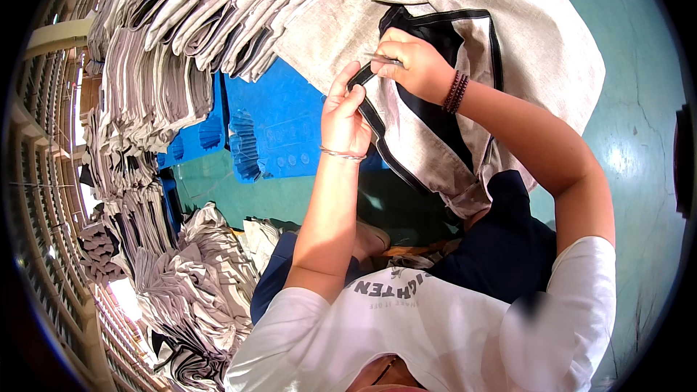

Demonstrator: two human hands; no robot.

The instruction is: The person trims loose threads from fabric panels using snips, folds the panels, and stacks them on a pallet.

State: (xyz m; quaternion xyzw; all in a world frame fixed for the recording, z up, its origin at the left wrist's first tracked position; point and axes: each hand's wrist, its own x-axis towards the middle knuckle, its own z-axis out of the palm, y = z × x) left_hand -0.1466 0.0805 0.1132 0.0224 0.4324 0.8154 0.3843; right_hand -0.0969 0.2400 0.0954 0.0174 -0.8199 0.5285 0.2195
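Observation:
A large beige cloth piece [541, 36] with black edging and a black inner panel lies spread over my lap and the floor in front of me. Its black binding strip [372, 117] runs between my hands. With thumb and fingers my left hand [344, 117] pinches the binding at a corner. My right hand [415, 65] is closed around a small thin metal tool [385, 59], perhaps thread snips; most of it is hidden in the fingers. The tool's tip points left, close to the edge that my left hand holds.
Tall stacks of folded beige cloth pieces [152, 83] stand at the left on blue plastic sheeting [283, 127]. A looser heap of cloth [200, 276] lies at the near left. Beneath is a green floor [635, 196]. A slatted wall [43, 174] runs along the far left.

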